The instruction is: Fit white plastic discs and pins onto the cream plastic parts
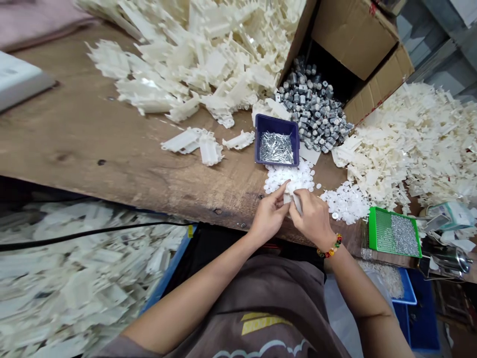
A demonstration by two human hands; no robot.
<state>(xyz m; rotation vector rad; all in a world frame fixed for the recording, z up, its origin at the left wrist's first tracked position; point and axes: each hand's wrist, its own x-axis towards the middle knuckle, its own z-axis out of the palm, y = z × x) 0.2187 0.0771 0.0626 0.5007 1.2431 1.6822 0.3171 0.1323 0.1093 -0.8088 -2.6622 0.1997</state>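
Half-curled, my left hand (270, 215) and right hand (313, 215) pinched a pale plastic piece (287, 198) near flat, round white discs (286, 175)!

I have one small, whitish piece (287, 198) pinched between my left hand (269, 215) and my right hand (312, 215), at the front edge of the table (223, 191). My fingers cover part of it, so its full shape I cannot tell.
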